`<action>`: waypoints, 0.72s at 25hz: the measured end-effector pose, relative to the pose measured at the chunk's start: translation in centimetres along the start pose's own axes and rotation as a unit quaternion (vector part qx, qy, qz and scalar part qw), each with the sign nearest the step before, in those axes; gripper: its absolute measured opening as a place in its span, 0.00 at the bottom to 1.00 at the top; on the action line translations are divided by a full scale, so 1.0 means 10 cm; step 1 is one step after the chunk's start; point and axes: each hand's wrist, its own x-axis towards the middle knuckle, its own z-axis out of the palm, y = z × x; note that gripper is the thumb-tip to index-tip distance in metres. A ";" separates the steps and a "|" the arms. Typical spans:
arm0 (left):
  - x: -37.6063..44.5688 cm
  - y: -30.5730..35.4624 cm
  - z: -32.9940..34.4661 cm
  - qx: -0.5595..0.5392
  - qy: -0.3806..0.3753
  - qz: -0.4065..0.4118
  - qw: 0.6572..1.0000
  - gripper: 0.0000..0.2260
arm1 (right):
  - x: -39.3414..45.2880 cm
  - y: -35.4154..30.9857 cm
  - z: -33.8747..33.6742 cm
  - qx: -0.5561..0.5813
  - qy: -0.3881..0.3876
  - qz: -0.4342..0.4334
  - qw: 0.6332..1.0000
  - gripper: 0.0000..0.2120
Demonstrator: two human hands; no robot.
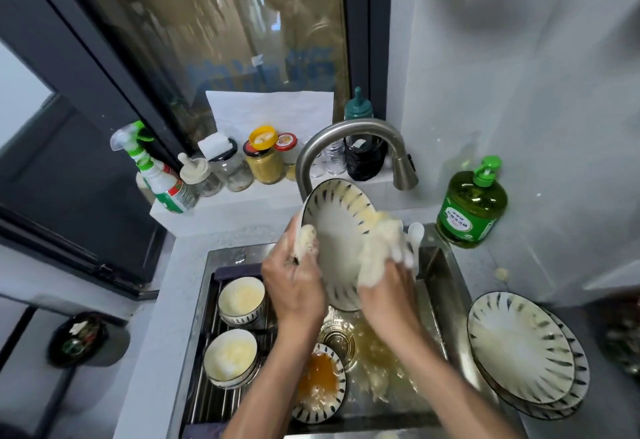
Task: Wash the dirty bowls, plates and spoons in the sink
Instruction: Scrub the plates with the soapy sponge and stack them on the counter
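— Left hand (294,286)?
— Clamped on the left rim of a striped plate (334,231), tilted up over the sink (446,286), just below the faucet (349,148)

— Right hand (388,286)?
— Closed around a foamy sponge (375,258), pressed to the plate's right side

— Elsewhere?
— Two sudsy bowls (242,298) on the rack at the sink's left; a small dish with orange sauce (320,381) on the sink floor; stacked plates (519,352) on the counter at right; green soap bottle (472,206) near the corner; white spoon (415,232) at the sink's back edge
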 end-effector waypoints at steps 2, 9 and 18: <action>0.14 0.00 -0.04 -0.001 -0.051 -0.039 0.998 0.15 | 0.36 0.08 -0.18 0.064 -0.013 0.076 0.995 0.10; 0.11 -0.15 -0.14 -0.013 -0.074 -0.128 0.989 0.11 | 0.38 0.26 0.17 0.404 -0.010 0.264 0.876 0.23; 0.36 -0.23 -0.28 -0.027 -0.158 -0.181 0.970 0.11 | 0.62 0.17 -0.03 0.355 -0.069 0.302 0.882 0.09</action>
